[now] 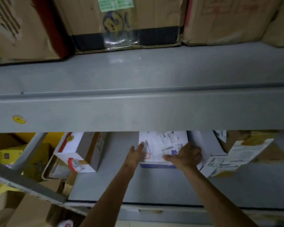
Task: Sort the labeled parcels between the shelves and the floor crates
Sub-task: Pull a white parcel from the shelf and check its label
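On the upper grey shelf (138, 76) stand large cardboard cartons (125, 22), pushed to the back; the middle one bears a green label and a black band under clear tape. A small round yellow sticker (19, 119) sits on the shelf's front lip.

Under that lip, on the lower shelf (154, 185), lies a white parcel (157, 145) with a printed shipping label on top and a blue strip along its near edge. The left hand (136, 153) has straight fingers laid flat against the parcel's left side, gripping nothing. The right hand (187, 156) rests on the parcel's right part with fingers bent over the top and the thumb stretched along the near edge; it appears to grip the parcel, though blur hides the fingertips.

Just left of the parcel, apart from it, stands a white box with red trim (75, 154). Right of it lies another white labeled parcel (208, 154), touching or nearly touching the right hand, and beside that a brown package with a torn paper label (246, 151).

At the far left, beyond the shelf's post, an open yellow carton (31, 154) holds a small yellow box (10, 155).
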Available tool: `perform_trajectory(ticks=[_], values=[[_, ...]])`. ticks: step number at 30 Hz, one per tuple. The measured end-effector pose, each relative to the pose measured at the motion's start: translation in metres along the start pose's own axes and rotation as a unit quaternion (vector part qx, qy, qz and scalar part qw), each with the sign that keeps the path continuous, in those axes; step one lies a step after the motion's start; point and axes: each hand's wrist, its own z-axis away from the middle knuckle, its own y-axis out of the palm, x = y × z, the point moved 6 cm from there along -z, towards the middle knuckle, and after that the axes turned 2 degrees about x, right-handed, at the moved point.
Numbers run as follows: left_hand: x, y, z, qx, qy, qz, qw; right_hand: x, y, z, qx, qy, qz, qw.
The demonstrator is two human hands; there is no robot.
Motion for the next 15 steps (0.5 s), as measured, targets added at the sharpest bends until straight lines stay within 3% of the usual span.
perform_trajectory(ticks=[5,10,15], values=[[0.003,0.005,0.023,0.002,0.028,-0.017,0.999,-0.015,-0.023,0.014,-0.01,-0.097,-0.213,0.972],[0.006,-0.018,0.074,0.079,0.058,0.205,0.974,-0.022,-0.057,0.077,0.08,-0.152,-0.4,0.9],[-0.001,-0.035,0.123,0.108,0.067,0.182,0.975,-0.014,-0.091,0.126,0.095,-0.191,-0.467,0.858]])
